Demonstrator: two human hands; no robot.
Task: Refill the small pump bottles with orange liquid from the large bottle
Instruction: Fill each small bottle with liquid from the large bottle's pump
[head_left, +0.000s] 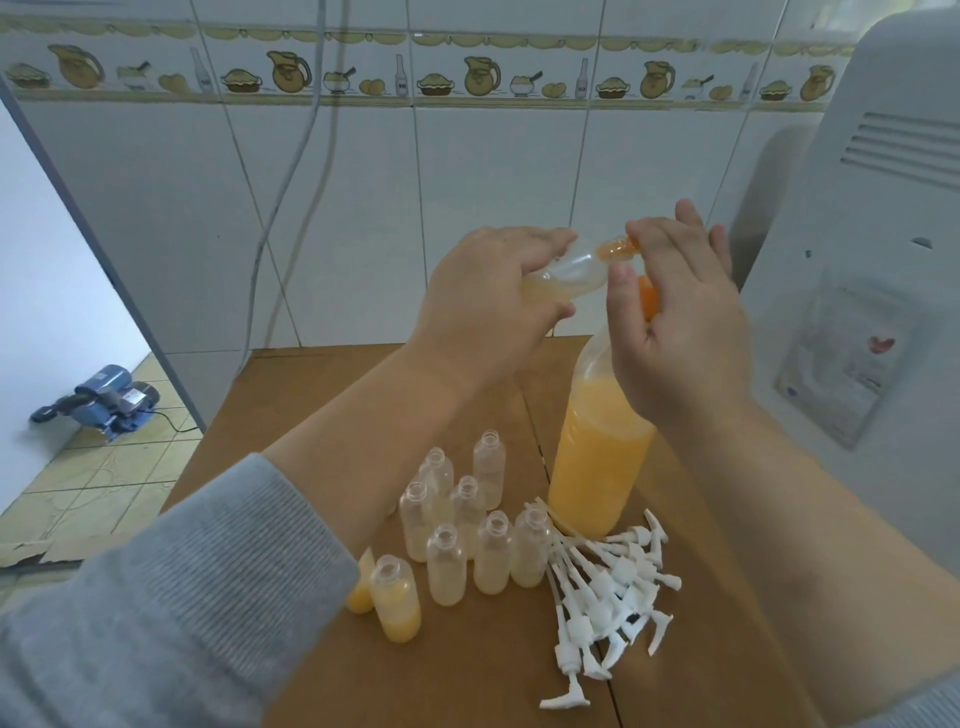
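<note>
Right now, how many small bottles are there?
10 small bottles: one in the left hand, eight standing on the table, one half behind the sleeve; others may be hidden.

Small bottles (462, 525) left of pump heads (608, 592) (large bottle (597, 457) behind) on table (322, 395)

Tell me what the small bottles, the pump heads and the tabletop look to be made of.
Small bottles: probably clear plastic, slightly frosted; the table shows through them.
Pump heads: likely white opaque moulded plastic, matte, with thin dip tubes.
Tabletop: brown and matte with a seam, perhaps cardboard or fibreboard; I cannot tell which.
</note>
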